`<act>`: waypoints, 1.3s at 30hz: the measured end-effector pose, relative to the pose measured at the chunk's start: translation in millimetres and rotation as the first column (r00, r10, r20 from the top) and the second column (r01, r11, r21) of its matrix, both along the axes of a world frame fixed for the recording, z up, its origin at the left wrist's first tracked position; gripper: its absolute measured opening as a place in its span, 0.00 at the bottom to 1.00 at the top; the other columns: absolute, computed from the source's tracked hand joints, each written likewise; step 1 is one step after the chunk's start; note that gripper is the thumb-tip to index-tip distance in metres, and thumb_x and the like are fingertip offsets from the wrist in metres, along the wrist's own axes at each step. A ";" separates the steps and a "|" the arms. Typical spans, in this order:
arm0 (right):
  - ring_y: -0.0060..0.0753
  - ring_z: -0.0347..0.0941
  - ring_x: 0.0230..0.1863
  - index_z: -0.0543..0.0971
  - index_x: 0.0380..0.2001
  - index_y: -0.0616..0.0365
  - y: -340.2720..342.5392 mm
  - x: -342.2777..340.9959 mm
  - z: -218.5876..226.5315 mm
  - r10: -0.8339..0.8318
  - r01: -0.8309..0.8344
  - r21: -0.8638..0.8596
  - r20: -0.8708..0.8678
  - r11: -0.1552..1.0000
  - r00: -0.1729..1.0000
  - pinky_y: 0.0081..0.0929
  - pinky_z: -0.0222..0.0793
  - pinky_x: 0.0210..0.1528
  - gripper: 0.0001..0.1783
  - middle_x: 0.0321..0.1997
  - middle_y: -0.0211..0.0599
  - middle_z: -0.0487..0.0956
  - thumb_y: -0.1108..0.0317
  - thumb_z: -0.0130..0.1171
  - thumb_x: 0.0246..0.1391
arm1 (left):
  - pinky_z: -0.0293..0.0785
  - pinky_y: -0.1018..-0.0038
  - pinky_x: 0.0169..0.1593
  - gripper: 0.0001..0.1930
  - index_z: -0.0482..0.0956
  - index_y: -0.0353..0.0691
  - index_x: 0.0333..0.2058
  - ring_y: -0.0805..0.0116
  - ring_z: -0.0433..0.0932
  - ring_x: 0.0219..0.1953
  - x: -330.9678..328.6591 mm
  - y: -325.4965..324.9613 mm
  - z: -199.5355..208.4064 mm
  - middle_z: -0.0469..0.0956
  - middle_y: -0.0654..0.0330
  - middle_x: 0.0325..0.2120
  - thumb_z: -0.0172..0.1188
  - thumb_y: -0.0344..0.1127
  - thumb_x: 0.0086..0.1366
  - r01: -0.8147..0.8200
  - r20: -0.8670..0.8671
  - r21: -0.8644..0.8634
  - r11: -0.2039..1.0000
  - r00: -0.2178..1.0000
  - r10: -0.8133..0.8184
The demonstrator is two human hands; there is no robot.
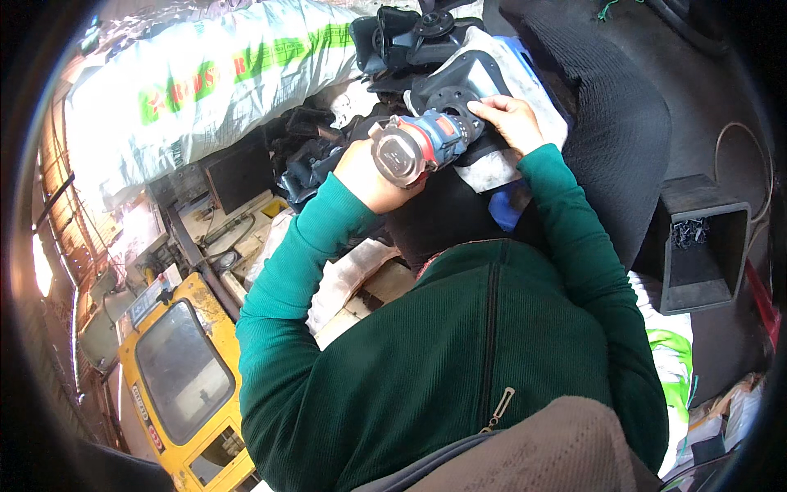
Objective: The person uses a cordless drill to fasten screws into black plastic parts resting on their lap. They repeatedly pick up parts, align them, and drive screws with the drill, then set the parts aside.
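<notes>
My left hand (pixel 365 176) is wrapped round a blue and red cordless drill (pixel 443 135) with a grey end. The drill's front lies against a black moulded part (pixel 451 100) with a round, holed flange. The fingers of my right hand (pixel 510 120) pinch the edge of this part at its right side. The part rests over my lap on a white cloth (pixel 525 78), with a blue patch beside it. The drill's tip is hidden, so I cannot tell whether it touches a screw.
Several similar black parts (pixel 402 41) are piled ahead, with more (pixel 307 156) at left. A large white sack (pixel 221 74) lies far left. A yellow machine panel (pixel 180 369) stands near left. At right a dark open box (pixel 701 246) holds small screws (pixel 691 233).
</notes>
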State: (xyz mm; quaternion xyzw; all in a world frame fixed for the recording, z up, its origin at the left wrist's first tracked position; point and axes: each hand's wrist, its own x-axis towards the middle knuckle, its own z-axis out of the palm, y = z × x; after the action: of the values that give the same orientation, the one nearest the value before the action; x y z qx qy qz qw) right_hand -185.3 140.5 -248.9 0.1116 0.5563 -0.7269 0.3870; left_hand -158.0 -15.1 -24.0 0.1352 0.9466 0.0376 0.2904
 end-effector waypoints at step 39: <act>0.43 0.48 0.68 0.31 0.67 0.45 41.4 59.8 78.6 0.068 -0.406 -0.430 -0.615 0.806 0.786 0.31 0.40 0.67 0.56 0.67 0.48 0.53 0.88 0.29 0.29 | 0.71 0.68 0.48 0.26 0.71 0.36 0.46 0.63 0.76 0.43 127.9 20.0 46.3 0.76 0.55 0.40 0.69 0.37 0.48 -0.573 0.128 0.379 0.726 0.810 0.573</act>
State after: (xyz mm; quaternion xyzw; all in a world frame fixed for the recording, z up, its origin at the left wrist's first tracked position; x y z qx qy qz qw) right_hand -125.5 181.9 -170.3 -0.2995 0.4273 -0.7950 0.3095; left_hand -30.1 4.9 22.3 -0.1070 0.9131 0.3181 0.2316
